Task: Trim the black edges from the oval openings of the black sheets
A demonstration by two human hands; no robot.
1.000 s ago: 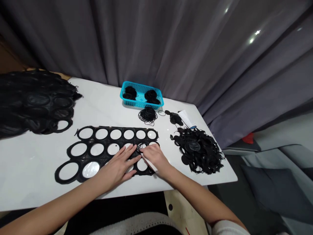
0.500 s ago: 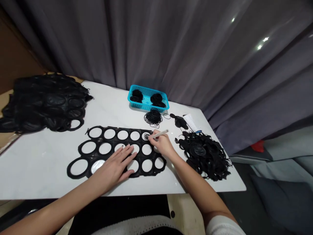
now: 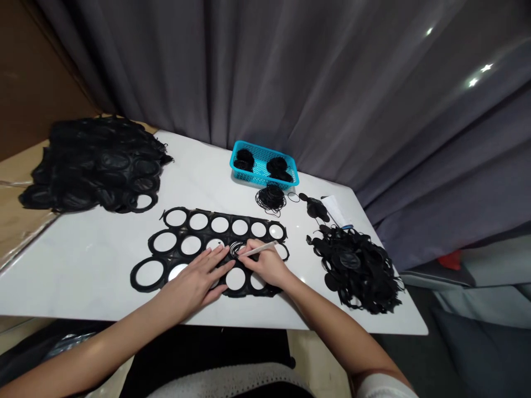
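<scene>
A black rubbery sheet (image 3: 174,229) with rows of large round holes lies flat on the white table. My left hand (image 3: 197,279) rests palm down on its middle, fingers stretched out. In my right hand (image 3: 267,266) is a slim white pen-like tool (image 3: 263,248), gripped between thumb and fingers and slanting up to the right. Several thin black rings (image 3: 234,249) show at the tool's lower end, over a middle-row hole. My fingers partly hide that tip, so I cannot tell whether the rings hang on it.
A blue basket (image 3: 264,180) with black ring bundles stands at the back, with a loose heap of thin rings (image 3: 271,199) before it. Black scraps (image 3: 359,271) lie on the right, near a white paper (image 3: 332,210). More black sheets (image 3: 99,166) are piled at left.
My right hand has moved from the top-row hole toward me and left, to a middle-row hole. More rings now show at the tool's tip. My left hand stays on the sheet; the view has shifted.
</scene>
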